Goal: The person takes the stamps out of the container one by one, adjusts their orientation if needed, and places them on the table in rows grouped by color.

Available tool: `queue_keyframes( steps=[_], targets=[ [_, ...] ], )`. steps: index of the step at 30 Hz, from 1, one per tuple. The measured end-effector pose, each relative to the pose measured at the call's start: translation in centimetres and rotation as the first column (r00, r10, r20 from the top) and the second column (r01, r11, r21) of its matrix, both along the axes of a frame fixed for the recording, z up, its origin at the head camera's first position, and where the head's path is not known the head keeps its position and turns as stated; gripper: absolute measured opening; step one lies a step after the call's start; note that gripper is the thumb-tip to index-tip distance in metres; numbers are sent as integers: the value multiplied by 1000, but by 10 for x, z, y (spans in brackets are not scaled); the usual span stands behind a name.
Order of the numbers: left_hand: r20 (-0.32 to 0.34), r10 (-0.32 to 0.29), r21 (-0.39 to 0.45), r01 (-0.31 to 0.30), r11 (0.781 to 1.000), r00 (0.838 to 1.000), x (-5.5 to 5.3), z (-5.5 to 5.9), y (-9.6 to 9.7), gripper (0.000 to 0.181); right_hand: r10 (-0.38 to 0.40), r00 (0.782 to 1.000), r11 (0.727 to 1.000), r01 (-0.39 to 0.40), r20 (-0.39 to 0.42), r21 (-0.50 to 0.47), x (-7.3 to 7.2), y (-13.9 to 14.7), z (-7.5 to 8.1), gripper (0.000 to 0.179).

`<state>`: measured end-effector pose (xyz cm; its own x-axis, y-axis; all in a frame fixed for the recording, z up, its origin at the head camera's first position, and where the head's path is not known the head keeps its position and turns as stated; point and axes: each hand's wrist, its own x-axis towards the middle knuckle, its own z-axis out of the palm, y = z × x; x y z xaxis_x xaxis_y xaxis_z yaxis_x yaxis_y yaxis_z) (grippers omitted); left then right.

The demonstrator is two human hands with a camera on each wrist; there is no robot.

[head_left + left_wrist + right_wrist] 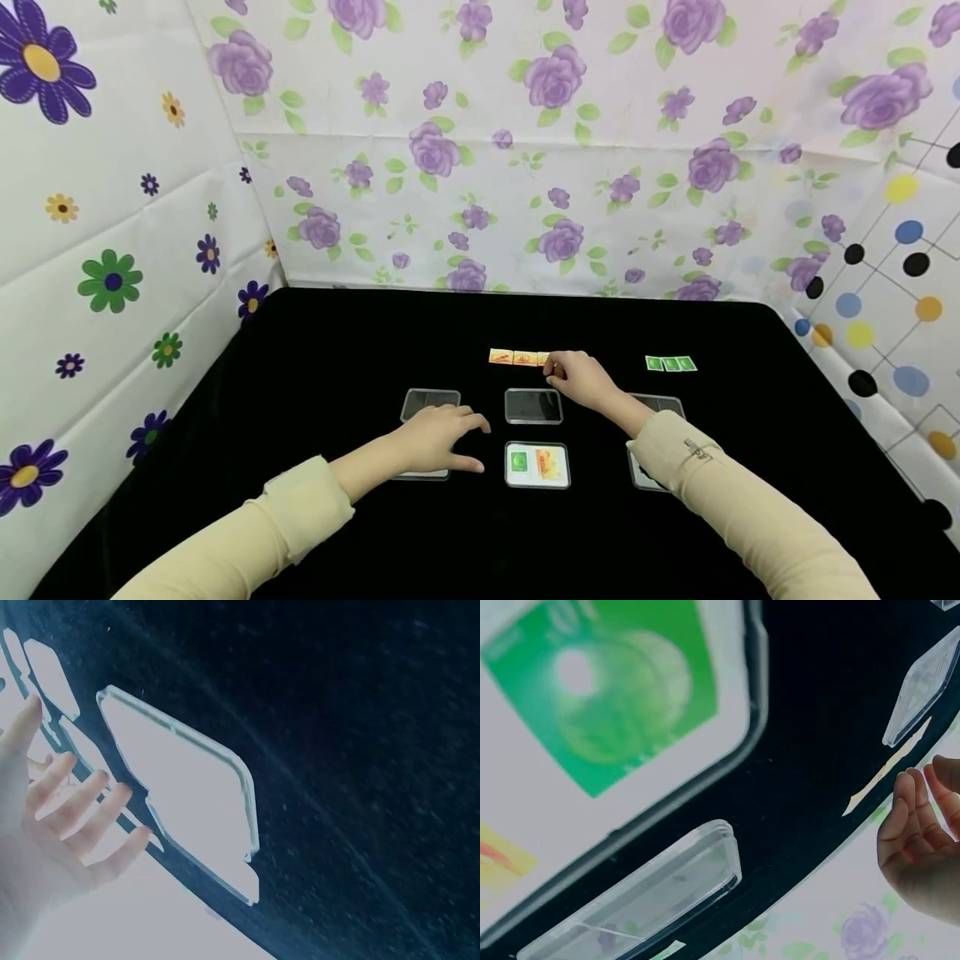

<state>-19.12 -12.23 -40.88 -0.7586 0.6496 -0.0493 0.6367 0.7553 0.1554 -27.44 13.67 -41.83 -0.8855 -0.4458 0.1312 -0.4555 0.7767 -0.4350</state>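
My right hand (pixel 588 382) is at the right end of a row of orange stamp-like cards (pixel 513 357), its fingertips over the last one and partly hiding it. In the right wrist view, the fingers (pixel 919 825) bend loosely beside the orange strip, with thumb and fingers apart. My left hand (pixel 438 437), fingers spread, hovers over the left-side cases and holds nothing. Right of it lies a clear case (pixel 537 483) with a green card and an orange card on white backing. Behind that is a clear case (pixel 533 407) with nothing visible inside.
Several green cards (pixel 671 364) lie in a row at the back right. A clear case (pixel 431 393) stands partly under my left hand, another (pixel 663 403) behind my right forearm. My right sleeve mostly covers a white-backed case (pixel 641 475). Patterned cloth walls surround the black table (pixel 360 333).
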Motion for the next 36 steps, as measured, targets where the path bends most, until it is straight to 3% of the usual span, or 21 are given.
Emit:
queue_keyframes(
  steps=[6,12,21,27,36],
  targets=[
    [-12,5,47,-5,999,1000,-2,-4,17,54,32,999,999,-32,18,-42,12,6,-3,5],
    [5,18,67,-19,998,1000,-3,-7,26,68,79,997,994,-77,21,-80,24,7,-3,4],
    [44,55,109,-60,992,998,1,-11,33,78,189,981,967,-194,-43,-163,45,6,2,7],
    [50,79,116,-84,990,996,3,-16,34,80,205,976,972,-212,-76,-99,59,-1,5,7],
    [60,44,47,-47,998,997,6,-19,38,77,217,967,976,-215,-131,27,80,-7,-1,9]
  ],
)
